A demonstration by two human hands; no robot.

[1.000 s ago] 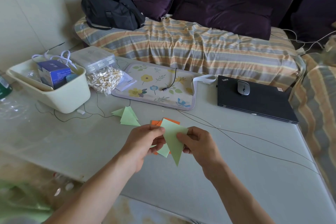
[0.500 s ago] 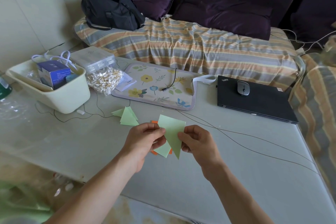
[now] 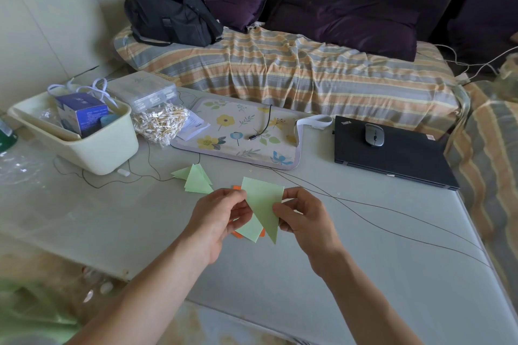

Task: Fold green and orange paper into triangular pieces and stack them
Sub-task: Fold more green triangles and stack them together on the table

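Both hands, left hand [image 3: 221, 216] and right hand [image 3: 304, 214], pinch a green paper [image 3: 263, 204] now raised slightly higher above the counter [image 3: 364, 246], apparently mid-fold; folded green triangles [image 3: 196, 180] wait nearby.

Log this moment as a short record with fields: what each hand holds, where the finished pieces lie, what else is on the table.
left hand: left hand pinches the green paper at its left edge
right hand: right hand pinches the same sheet at its right edge
paper state: held above the table, point down
under it: orange paper, mostly hidden
finished pieces: folded green triangles on the table, beyond the left hand
elsewhere: laptop with a mouse on it; cream bin
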